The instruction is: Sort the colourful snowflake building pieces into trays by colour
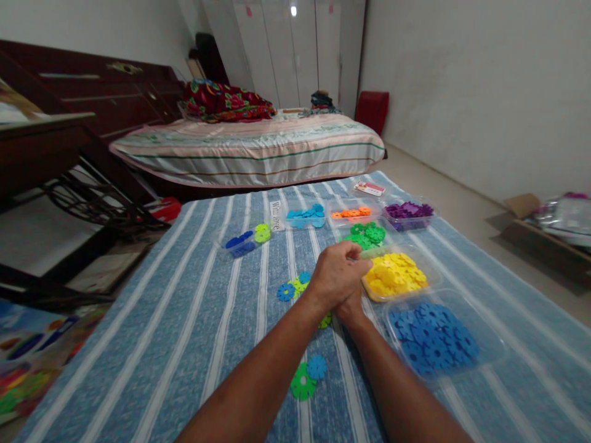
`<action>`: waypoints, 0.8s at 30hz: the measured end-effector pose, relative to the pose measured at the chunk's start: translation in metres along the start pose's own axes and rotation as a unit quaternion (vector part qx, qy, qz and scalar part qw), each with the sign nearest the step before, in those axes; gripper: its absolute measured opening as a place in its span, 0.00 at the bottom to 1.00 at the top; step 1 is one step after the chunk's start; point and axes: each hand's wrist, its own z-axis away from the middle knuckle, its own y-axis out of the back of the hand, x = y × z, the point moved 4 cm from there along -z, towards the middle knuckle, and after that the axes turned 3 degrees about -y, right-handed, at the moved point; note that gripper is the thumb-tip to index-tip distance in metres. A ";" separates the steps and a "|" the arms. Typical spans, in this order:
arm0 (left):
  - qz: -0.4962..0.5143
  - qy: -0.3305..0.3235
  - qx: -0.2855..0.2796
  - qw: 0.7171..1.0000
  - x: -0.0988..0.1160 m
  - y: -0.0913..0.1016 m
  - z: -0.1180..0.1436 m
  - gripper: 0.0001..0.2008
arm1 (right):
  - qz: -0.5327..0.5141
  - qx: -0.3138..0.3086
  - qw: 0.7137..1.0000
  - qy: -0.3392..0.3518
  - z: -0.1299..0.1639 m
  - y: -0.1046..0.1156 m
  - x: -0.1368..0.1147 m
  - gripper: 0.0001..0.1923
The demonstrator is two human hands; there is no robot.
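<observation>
My left hand (339, 274) lies over my right hand (351, 307), both closed together above the striped blue cloth (184, 320), at the near left edge of the tray of yellow discs (394, 274). What the fingers hold is hidden. A joined blue and yellow-green disc piece (293, 287) lies just left of the hands. A green disc (302, 383) joined to a blue disc (317, 367) rests nearer me between my forearms. A clear tray of blue discs (434, 338) sits right of my right forearm.
Farther trays hold green (367, 235), orange (351, 213), purple (409, 212) and light blue discs (305, 215); another tray holds dark blue and green pieces (247, 241). A mattress (249, 147) lies beyond, a dark table (50, 160) at left, a cardboard box (545, 231) at right.
</observation>
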 end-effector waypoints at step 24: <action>-0.277 -0.030 0.035 0.960 -0.095 0.048 0.100 0.09 | 0.018 -0.010 1.000 -0.019 0.009 0.009 -0.005 0.16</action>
